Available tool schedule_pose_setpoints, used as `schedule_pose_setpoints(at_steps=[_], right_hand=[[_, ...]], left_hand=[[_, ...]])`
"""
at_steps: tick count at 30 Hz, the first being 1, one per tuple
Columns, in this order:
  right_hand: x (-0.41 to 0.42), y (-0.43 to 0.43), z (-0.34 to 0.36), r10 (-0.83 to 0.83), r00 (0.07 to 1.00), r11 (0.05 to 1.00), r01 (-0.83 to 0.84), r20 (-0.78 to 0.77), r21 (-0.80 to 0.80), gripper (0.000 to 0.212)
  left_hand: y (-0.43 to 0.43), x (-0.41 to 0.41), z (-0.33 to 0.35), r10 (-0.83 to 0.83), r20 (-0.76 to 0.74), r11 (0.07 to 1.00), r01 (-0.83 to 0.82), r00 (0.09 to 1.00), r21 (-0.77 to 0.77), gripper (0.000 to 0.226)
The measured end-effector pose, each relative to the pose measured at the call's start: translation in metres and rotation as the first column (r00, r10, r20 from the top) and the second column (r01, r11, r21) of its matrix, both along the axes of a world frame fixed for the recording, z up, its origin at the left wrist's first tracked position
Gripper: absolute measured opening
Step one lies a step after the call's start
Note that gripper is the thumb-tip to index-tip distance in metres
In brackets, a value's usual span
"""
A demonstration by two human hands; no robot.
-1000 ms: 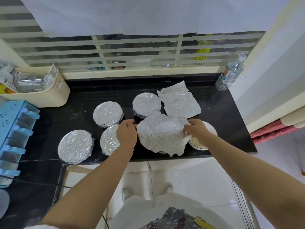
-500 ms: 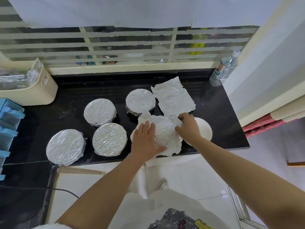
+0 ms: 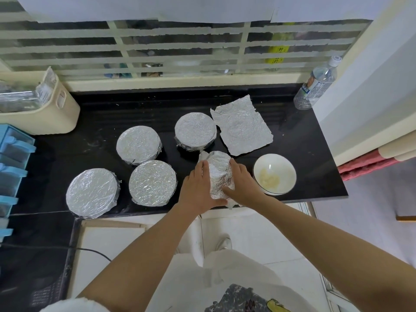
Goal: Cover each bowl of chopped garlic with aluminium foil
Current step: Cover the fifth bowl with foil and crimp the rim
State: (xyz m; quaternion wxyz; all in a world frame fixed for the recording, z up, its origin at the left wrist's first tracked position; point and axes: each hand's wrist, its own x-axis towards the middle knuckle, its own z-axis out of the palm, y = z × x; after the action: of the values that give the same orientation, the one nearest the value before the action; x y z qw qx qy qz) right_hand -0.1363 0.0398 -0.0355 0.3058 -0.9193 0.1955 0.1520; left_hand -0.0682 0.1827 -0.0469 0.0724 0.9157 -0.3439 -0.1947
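On the black counter (image 3: 299, 140), my left hand (image 3: 197, 188) and my right hand (image 3: 243, 183) cup a bowl from either side. A crumpled foil sheet (image 3: 219, 174) lies over it, pressed down round its sides, and the bowl itself is hidden under the foil. Just right of my right hand stands an uncovered white bowl (image 3: 289, 172) with chopped garlic at its bottom. A loose foil sheet (image 3: 242, 124) lies flat behind. Several foil-covered bowls stand to the left, the nearest being one (image 3: 152, 182) beside my left hand and one (image 3: 195, 130) behind the hands.
A cream basket (image 3: 45, 115) with foil rolls stands at the back left, with a blue rack (image 3: 13, 165) in front of it. A water bottle (image 3: 315, 84) stands in the back right corner. The counter's front edge runs just under my wrists.
Earlier both hands held the foil sheet spread by its edges over the bowl. They then laid it down and have now folded its sides in round the bowl. The open garlic bowl is fully visible.
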Motion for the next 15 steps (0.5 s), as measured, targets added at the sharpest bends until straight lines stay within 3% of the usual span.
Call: schedule_pose_setpoints(at_steps=[8, 15], right_hand=[[-0.009, 0.001, 0.001, 0.055, 0.998, 0.996, -0.053, -0.021, 0.072, 0.097], [-0.006, -0.003, 0.006, 0.06, 0.996, 0.995, -0.055, -0.062, 0.082, 0.099]], left_hand=[[0.009, -0.006, -0.005, 0.007, 0.006, 1.0, -0.007, 1.0, 0.012, 0.147], [-0.006, 0.001, -0.005, -0.175, 0.052, 0.985, 0.174, 0.983, 0.014, 0.142]])
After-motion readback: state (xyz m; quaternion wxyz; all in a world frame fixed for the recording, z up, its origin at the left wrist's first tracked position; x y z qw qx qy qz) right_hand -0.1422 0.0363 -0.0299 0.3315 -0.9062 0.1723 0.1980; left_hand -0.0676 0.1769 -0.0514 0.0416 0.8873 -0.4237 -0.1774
